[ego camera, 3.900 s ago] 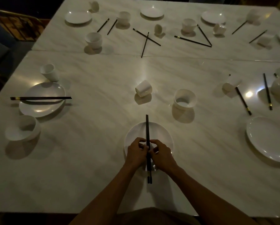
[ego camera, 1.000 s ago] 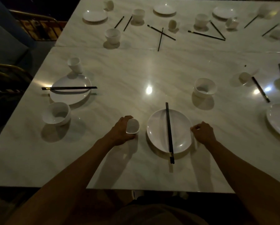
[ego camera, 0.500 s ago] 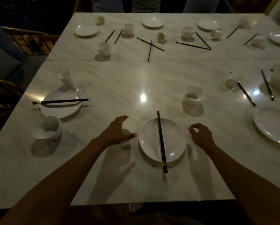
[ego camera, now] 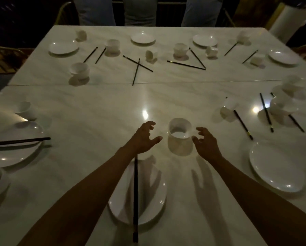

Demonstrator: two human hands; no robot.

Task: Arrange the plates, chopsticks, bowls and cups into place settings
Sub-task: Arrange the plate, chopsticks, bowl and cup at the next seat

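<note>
**Both hands held open beside the bowl**

Centrally, a white bowl point(ego camera: 179, 130) is seen upright on the marble table point(ego camera: 99, 110), with nothing visible inside it. It is flanked by two hands that are kept apart. The left hand point(ego camera: 143, 137) is held just left of the bowl, fingers spread and loosely curved, nothing gripped. The right hand point(ego camera: 204, 141) is held just right of it, fingers likewise curved and apart, close to the bowl's side; whether the wall is touched cannot be told. Both forearms are stretched forward over the table.

Nearer the person, a white plate point(ego camera: 154, 201) is laid flat, and a pair of dark chopsticks point(ego camera: 135, 196) is set lengthwise across it, one end overhanging the near rim. The left forearm is passed above the plate's left part.

At the left edge, a second plate point(ego camera: 15, 153) is crossed by chopsticks, with a cup beyond it. At the right, another plate point(ego camera: 276, 167) is seen. Farther back, plates, cups, bowls and loose chopsticks are scattered. Dim light is cast, and seat backs are seen behind the table.
</note>
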